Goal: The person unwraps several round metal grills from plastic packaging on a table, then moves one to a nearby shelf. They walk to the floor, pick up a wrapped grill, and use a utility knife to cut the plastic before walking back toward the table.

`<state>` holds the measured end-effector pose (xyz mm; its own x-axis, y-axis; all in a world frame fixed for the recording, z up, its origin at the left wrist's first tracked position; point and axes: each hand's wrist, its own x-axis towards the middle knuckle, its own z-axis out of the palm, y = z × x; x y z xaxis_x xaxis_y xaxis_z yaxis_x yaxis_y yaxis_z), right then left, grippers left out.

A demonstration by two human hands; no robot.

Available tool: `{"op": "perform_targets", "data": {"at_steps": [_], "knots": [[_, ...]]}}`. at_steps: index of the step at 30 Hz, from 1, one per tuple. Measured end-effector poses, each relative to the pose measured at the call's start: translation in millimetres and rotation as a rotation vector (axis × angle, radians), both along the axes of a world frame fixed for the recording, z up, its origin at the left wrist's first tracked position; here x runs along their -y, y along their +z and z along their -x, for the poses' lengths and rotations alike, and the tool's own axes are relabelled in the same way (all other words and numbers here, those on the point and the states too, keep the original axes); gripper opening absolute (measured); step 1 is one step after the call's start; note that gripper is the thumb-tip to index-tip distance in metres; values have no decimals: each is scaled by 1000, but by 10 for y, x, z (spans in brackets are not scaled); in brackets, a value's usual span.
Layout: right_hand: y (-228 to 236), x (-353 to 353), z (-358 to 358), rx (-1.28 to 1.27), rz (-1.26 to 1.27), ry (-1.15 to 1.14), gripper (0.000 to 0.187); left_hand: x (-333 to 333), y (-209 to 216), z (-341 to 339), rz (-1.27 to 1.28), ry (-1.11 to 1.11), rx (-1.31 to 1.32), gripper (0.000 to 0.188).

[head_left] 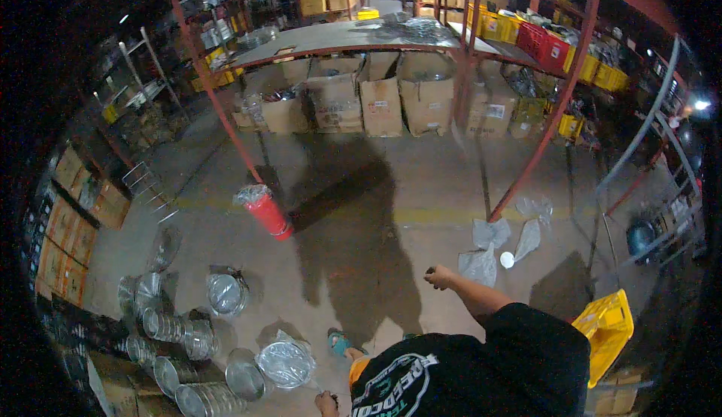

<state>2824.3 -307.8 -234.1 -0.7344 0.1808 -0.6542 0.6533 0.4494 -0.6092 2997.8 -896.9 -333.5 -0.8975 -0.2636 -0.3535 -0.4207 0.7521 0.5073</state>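
Note:
My right hand [438, 276] reaches forward over the floor with its fingers closed. A small dark spot shows at the fingertips, but I cannot make out what it is. My left hand [327, 403] hangs low at the bottom edge, its fingers curled; anything inside it is hidden. Nearest to the left hand is a round silvery piece under clear plastic [286, 364]. A round metal piece [245, 373] stands beside it. To the right of my right hand, crumpled clear plastic bags [478, 266] lie on the floor, with a small white disc [507, 260] next to them.
More round metal pieces [164, 325] stand in stacks at the left. A red bin [268, 216] with plastic on top stands ahead. Cardboard boxes [426, 97] line the red-framed rack. A yellow crate [608, 336] is at my right, and a metal ladder-like frame [650, 127] leans farther off.

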Motion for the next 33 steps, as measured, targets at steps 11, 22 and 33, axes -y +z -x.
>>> {"op": "perform_targets", "data": {"at_steps": [11, 22, 33], "knots": [[-248, 393, -871, 275, 126, -526, 26, 685, -164, 2596, -257, 278, 355, 23], [-542, 286, -811, 249, 219, -755, 28, -290, 172, 5045, -339, 70, 356, 24], [-753, -1701, 917, 157, 175, -622, 29, -1722, -66, 5374, -183, 105, 362, 44]]}}
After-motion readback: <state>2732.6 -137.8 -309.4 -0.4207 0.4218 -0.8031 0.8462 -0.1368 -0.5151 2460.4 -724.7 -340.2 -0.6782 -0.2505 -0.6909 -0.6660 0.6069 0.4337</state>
